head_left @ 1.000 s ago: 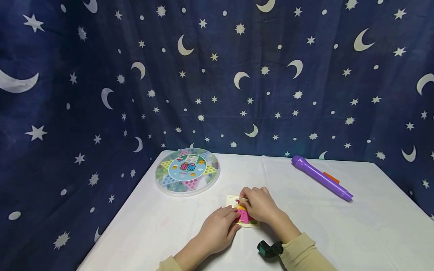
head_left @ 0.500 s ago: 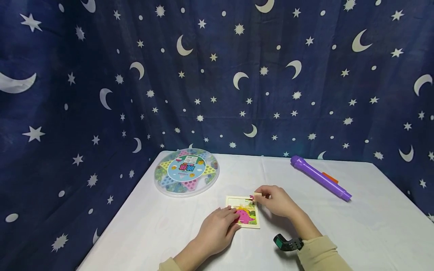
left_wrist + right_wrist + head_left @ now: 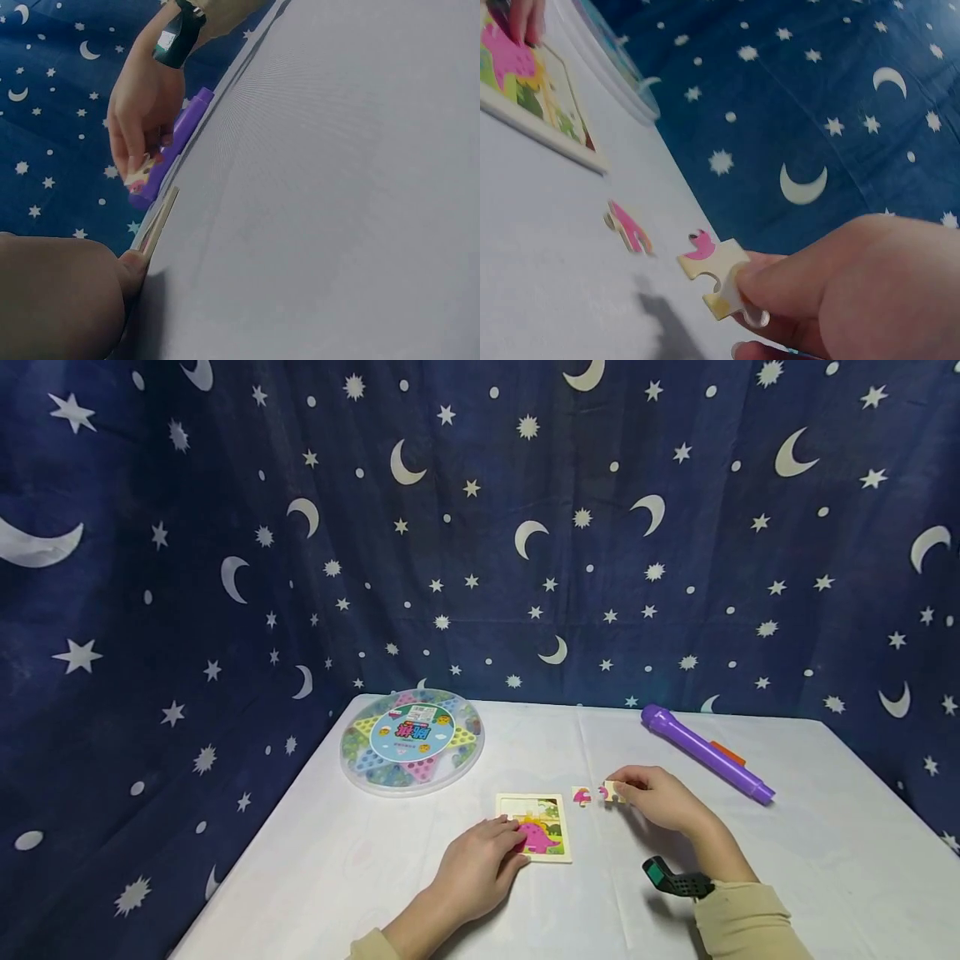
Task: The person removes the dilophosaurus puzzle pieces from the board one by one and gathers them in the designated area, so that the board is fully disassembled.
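My right hand [image 3: 663, 802] pinches a jigsaw piece [image 3: 718, 274] between thumb and fingers, held just above the white table. Pink and cream print shows on it, with a cut-out notch. A second jigsaw piece [image 3: 581, 796], partly pink, lies loose on the table just left of that hand. Further left is a square framed jigsaw puzzle [image 3: 551, 837] with a pink dinosaur; its upper part shows a pale bare area. My left hand [image 3: 476, 868] holds the puzzle's near left corner, fingers over the picture and thumb at the near edge. Those fingers hide part of the picture.
A round, clear Chinese checkers box [image 3: 412, 742] stands at the back left of the table [image 3: 360, 877]. Toward the back right lies a purple toy microphone [image 3: 708, 753] with an orange part beside it. Behind hangs a dark blue curtain [image 3: 480, 543] with moons and stars.
My right hand has moved right from over the puzzle, taking a piece out of the frame. A loose piece now shows on the table beside it. My left hand has stayed on the puzzle.
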A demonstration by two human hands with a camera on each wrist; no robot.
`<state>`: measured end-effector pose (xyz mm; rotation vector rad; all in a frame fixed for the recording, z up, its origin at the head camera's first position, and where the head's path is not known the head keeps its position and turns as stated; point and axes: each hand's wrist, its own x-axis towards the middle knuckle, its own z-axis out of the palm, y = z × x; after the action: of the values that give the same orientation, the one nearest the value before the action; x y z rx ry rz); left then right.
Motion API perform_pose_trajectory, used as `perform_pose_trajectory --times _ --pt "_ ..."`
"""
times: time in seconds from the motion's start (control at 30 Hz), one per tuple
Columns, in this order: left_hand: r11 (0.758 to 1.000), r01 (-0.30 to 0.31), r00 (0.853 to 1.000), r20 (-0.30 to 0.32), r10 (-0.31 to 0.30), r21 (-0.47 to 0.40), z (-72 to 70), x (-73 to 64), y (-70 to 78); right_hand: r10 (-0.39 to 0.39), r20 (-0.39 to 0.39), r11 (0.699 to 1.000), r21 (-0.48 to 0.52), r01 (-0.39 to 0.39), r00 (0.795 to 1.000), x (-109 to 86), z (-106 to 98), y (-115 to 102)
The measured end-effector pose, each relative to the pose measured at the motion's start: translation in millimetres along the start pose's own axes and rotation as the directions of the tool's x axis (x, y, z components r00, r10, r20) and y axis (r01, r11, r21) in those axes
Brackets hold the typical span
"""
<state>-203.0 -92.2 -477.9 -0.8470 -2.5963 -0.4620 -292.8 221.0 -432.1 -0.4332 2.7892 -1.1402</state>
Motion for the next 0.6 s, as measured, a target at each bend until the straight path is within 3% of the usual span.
perform_pose_trajectory --times 0.2,0.6 --pt "0.999 0.032 0.999 0.010 -0.032 -0.019 -0.7 0.4 -0.4 0.033 -0.020 0.999 0.004 -0.033 0.999 0.7 -3 6" --pt "1.000 -0.003 1.000 -0.006 0.003 -0.013 1.5 0.4 -1.0 0.084 -0.113 0.996 -0.013 -0.086 0.990 3.6 6 13"
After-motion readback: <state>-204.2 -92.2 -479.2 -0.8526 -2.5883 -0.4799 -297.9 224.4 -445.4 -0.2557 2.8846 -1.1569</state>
